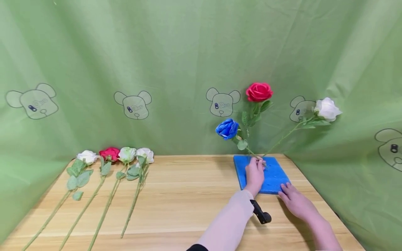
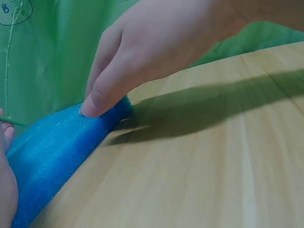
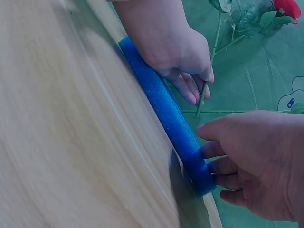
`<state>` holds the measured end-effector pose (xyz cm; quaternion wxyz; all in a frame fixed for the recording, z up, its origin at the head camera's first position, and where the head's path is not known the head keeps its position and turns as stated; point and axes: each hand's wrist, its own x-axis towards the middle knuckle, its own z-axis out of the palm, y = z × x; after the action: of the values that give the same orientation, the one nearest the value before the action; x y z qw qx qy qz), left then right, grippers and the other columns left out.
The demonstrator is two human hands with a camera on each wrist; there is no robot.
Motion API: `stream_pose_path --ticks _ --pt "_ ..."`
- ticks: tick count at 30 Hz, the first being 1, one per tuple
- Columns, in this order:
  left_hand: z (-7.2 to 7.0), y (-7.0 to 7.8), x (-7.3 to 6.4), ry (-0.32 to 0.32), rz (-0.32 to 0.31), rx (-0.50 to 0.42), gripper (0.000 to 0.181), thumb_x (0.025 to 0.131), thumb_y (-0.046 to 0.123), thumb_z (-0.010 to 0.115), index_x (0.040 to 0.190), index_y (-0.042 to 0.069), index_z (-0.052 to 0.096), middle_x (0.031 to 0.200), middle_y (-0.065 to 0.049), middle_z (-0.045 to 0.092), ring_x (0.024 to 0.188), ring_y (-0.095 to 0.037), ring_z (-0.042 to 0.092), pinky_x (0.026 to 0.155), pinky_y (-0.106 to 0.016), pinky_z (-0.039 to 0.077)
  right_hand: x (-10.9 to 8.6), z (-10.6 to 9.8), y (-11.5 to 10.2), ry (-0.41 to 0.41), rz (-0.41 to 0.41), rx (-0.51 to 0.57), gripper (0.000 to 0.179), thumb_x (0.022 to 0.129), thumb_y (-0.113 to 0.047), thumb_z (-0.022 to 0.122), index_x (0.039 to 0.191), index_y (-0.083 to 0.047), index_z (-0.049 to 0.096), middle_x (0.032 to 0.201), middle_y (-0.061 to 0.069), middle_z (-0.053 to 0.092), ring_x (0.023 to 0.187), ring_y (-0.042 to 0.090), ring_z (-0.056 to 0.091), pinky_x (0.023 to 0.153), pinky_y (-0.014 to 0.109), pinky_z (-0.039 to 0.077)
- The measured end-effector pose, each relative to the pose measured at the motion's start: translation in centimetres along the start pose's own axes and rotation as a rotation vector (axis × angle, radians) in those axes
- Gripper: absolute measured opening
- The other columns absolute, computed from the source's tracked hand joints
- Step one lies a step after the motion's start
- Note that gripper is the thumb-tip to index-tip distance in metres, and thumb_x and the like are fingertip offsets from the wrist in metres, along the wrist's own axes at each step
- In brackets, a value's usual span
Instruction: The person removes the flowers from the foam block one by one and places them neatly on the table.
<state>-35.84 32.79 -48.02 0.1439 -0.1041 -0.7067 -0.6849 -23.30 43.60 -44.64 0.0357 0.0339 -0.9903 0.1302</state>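
Observation:
My left hand (image 1: 255,176) pinches the green stem of a blue rose (image 1: 227,129) over a blue foam block (image 1: 274,179). The flower leans left, and a short piece of stem (image 3: 204,92) sticks out below the fingers in the right wrist view. Whether its tip touches the foam I cannot tell. At the block's near right corner rests my right hand (image 1: 296,202), fingers extended, thumb and fingertips against the foam. Behind the left hand a red rose (image 1: 259,92) stands upright, and a white rose (image 1: 327,109) slants right; their stem bases are partly hidden.
Several roses lie side by side at the left of the wooden table (image 1: 185,205): a white one (image 1: 88,157), a red one (image 1: 110,154), a pale green one (image 1: 127,154) and another white one (image 1: 145,155). A green curtain (image 1: 176,52) with bear prints hangs behind and beside the table.

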Motion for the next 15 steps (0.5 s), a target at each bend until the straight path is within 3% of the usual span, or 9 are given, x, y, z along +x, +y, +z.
stream_pose_path --ticks 7,15 --pt "-0.7 -0.1 -0.7 0.004 0.059 -0.035 0.008 0.098 0.009 0.055 0.101 0.005 0.062 0.092 -0.005 0.074 0.078 -0.01 0.071 0.069 -0.011 0.054 0.1 0.1 0.4 0.018 -0.012 -0.011 0.052 0.104 -0.024 0.044 0.134 0.018 0.044 0.142 0.043 0.031 0.13 0.06 0.032 0.105 0.069 0.033" --pt "-1.8 -0.3 -1.5 -0.002 0.113 -0.087 0.009 0.098 0.007 0.056 0.102 0.013 0.062 0.089 -0.01 0.073 0.078 -0.015 0.071 0.067 -0.012 0.054 0.4 0.3 0.4 0.012 -0.015 -0.015 0.052 0.103 -0.025 0.045 0.134 0.018 0.044 0.141 0.044 0.032 0.129 0.06 0.033 0.103 0.07 0.034"
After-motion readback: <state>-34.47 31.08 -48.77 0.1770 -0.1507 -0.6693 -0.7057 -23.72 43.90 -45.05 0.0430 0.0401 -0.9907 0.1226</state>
